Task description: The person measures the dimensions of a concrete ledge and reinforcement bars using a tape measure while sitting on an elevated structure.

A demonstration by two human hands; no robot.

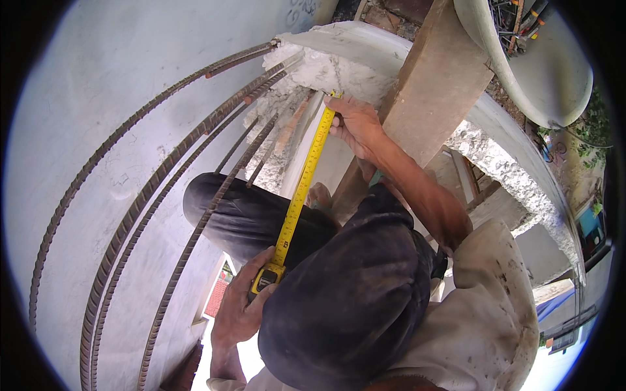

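My left hand (240,305) is closed around the yellow and black case of a tape measure (266,279). From it the yellow blade (304,181) runs out straight, over my bent leg in dark trousers, up toward broken concrete. My right hand (355,122) pinches the blade close to its far end, thumb and fingers at its edge. That end sits against the rough white face of the chipped concrete (336,77). Several ribbed steel bars (195,133) stick out of the concrete to the left of the blade and curve down past my knee.
A thick wooden plank (438,81) slants past my right hand. Beyond it lies a curved broken concrete edge (515,173). A pale wall (156,58) fills the left side. At the top right, a whitish tub (557,91) stands near rubble and tools.
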